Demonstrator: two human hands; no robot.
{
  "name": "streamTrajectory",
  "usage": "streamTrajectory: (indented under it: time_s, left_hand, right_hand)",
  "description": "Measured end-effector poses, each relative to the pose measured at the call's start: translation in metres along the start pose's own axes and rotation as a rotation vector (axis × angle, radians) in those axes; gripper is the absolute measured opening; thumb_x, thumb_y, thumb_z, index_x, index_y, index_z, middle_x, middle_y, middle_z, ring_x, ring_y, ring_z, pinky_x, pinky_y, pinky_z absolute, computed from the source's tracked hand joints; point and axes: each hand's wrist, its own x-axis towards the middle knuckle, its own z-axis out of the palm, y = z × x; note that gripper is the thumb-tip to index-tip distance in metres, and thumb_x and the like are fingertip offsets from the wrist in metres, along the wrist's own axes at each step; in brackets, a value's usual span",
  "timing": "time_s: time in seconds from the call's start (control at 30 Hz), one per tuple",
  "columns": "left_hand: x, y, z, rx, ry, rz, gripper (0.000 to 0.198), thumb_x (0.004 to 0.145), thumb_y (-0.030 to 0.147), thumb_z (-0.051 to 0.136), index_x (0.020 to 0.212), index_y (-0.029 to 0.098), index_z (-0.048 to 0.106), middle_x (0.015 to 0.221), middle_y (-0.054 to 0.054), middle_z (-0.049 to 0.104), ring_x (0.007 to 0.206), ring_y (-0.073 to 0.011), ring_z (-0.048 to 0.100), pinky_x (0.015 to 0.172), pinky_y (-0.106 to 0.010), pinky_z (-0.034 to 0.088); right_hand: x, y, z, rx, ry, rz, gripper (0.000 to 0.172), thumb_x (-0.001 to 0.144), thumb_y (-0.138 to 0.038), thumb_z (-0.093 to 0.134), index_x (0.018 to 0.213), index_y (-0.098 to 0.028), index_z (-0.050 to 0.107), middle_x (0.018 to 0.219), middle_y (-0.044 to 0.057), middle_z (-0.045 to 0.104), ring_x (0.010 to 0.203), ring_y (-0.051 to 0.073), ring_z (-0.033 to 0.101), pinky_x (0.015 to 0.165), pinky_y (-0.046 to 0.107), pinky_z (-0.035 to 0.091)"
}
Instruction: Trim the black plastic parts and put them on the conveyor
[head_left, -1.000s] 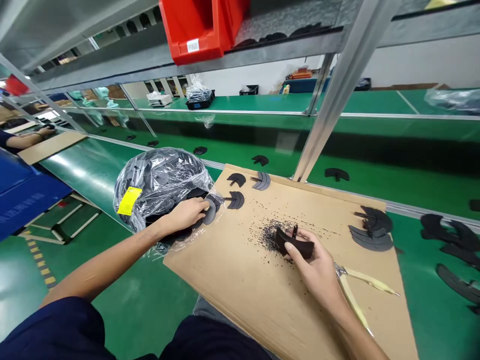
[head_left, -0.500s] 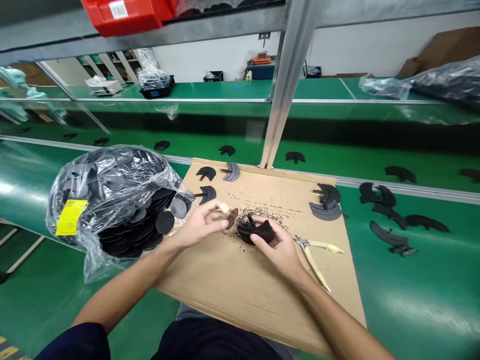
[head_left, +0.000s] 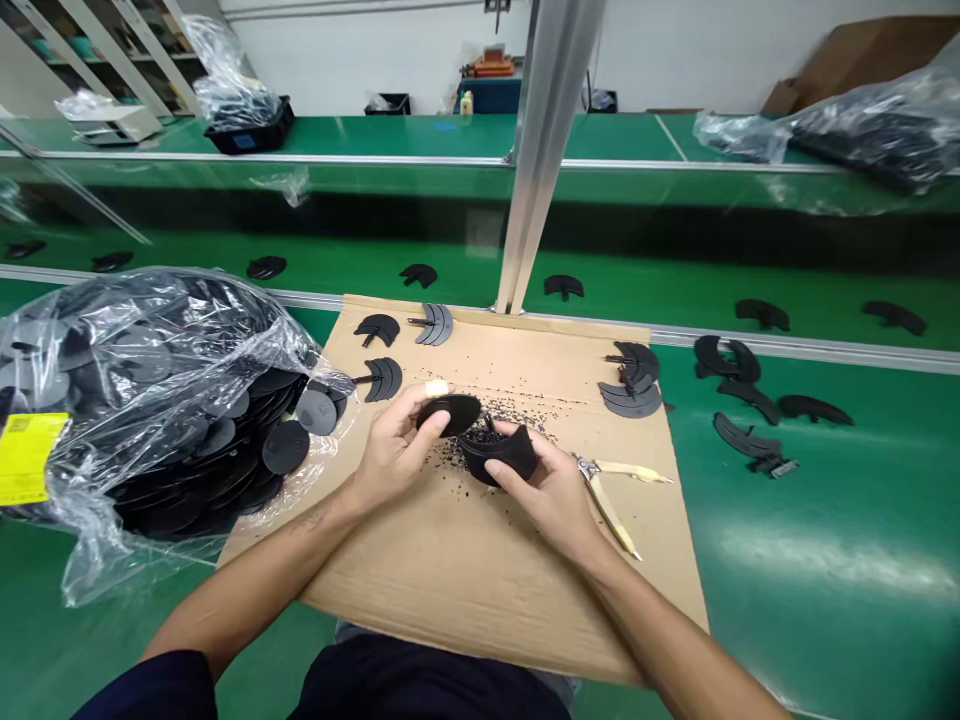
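Note:
My left hand [head_left: 397,440] is closed on a flat black disc [head_left: 452,413], pinched between thumb and fingers; a pale wrap covers one fingertip. Beside it, my right hand [head_left: 551,490] grips a curved black plastic part [head_left: 501,455] with a stem pointing up. The disc is close to that part's upper left; whether they touch I cannot tell. Small black crumbs [head_left: 536,415] lie scattered on the cardboard sheet [head_left: 450,570] around and below both hands. Yellow-handled cutting pliers [head_left: 611,490] lie spread just right of my right hand.
A clear plastic bag [head_left: 172,320] full of black discs stands at the left. Curved parts lie at the cardboard's back left [head_left: 386,380] and right [head_left: 630,398], with more curved pieces [head_left: 739,370] on the green table. A metal post [head_left: 536,180] rises behind the cardboard.
The disc in my left hand has turned from nearly edge-on to show its flat face, and sits closer to the curved part. My view has tilted down and shifted right.

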Motion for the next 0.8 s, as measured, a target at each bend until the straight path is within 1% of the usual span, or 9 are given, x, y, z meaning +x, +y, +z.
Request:
streamTrajectory:
  time_s: [0.07,0.13,0.23,0.33,0.4,0.53,0.6,0.7,0.8]
  left_hand:
    - [-0.001,0.003,-0.001,0.044,-0.061,0.05,0.022,0.096,0.026,0.06,0.117,0.021,0.065,0.106,-0.007,0.071,0.096,-0.0176,0.069,0.082,-0.029,0.057]
    - [-0.002,0.007,0.0,0.124,-0.132,0.091,0.021,0.096,0.025,0.06,0.115,0.02,0.067,0.098,-0.006,0.072,0.09,-0.0172,0.067,0.079,-0.029,0.057]
    - [-0.005,0.01,0.003,0.228,-0.132,0.115,0.019,0.096,0.026,0.06,0.111,0.019,0.067,0.09,-0.005,0.071,0.082,-0.0161,0.065,0.073,-0.028,0.055]
    - [-0.006,0.01,0.005,0.264,-0.092,0.12,0.015,0.095,0.027,0.06,0.105,0.018,0.067,0.085,-0.003,0.07,0.075,-0.0142,0.062,0.069,-0.026,0.054]
    - [-0.008,0.01,0.007,0.268,-0.082,0.119,0.014,0.095,0.028,0.06,0.103,0.018,0.067,0.083,-0.003,0.069,0.073,-0.0136,0.061,0.068,-0.026,0.053]
    - [-0.01,0.009,0.01,0.294,-0.036,0.077,0.015,0.094,0.032,0.061,0.098,0.018,0.067,0.073,0.0,0.063,0.065,-0.0128,0.056,0.06,-0.024,0.048]
    - [-0.012,0.009,0.011,0.3,-0.019,0.077,0.016,0.094,0.033,0.061,0.097,0.018,0.066,0.07,0.001,0.061,0.063,-0.0123,0.054,0.058,-0.024,0.047]
    - [-0.014,0.008,0.014,0.3,-0.028,0.094,0.015,0.095,0.032,0.06,0.094,0.018,0.065,0.068,0.002,0.057,0.061,-0.0117,0.052,0.058,-0.024,0.045]
    - [-0.016,0.007,0.016,0.277,-0.012,0.129,0.014,0.094,0.031,0.062,0.092,0.018,0.063,0.067,0.003,0.054,0.06,-0.0108,0.05,0.057,-0.023,0.044]
  right_hand:
    - [0.0,0.001,0.002,0.06,-0.053,0.085,0.043,0.077,-0.046,0.079,0.111,-0.021,0.072,0.095,0.005,0.073,0.073,0.019,0.068,0.065,0.033,0.062]
    - [0.0,0.001,0.003,0.1,-0.097,0.15,0.037,0.075,-0.047,0.08,0.099,-0.021,0.073,0.081,0.001,0.069,0.063,0.016,0.063,0.058,0.031,0.06]
    - [0.0,-0.001,0.005,0.098,-0.098,0.177,0.036,0.074,-0.05,0.08,0.092,-0.02,0.072,0.077,-0.001,0.066,0.066,0.015,0.061,0.06,0.03,0.06]
    - [0.0,-0.002,0.005,0.022,-0.074,0.135,0.035,0.076,-0.05,0.079,0.092,-0.019,0.073,0.08,0.0,0.068,0.071,0.016,0.061,0.065,0.03,0.057]
    - [-0.001,-0.002,0.005,-0.013,-0.079,0.103,0.035,0.078,-0.05,0.077,0.094,-0.02,0.073,0.083,0.001,0.069,0.074,0.017,0.062,0.068,0.03,0.056]
    - [-0.002,-0.001,0.006,-0.037,-0.08,0.048,0.035,0.082,-0.05,0.073,0.101,-0.021,0.071,0.089,0.002,0.069,0.083,0.019,0.063,0.074,0.031,0.055]
    - [-0.002,-0.001,0.006,-0.058,-0.061,0.019,0.033,0.084,-0.051,0.072,0.1,-0.022,0.069,0.088,0.002,0.067,0.082,0.018,0.062,0.071,0.029,0.053]
    - [-0.002,-0.001,0.006,-0.115,-0.034,-0.014,0.031,0.087,-0.052,0.067,0.09,-0.021,0.065,0.078,0.001,0.06,0.073,0.016,0.056,0.065,0.027,0.049]
    - [-0.003,-0.002,0.006,-0.167,-0.021,-0.062,0.03,0.092,-0.048,0.062,0.084,-0.02,0.061,0.073,-0.001,0.054,0.068,0.014,0.05,0.06,0.025,0.044]
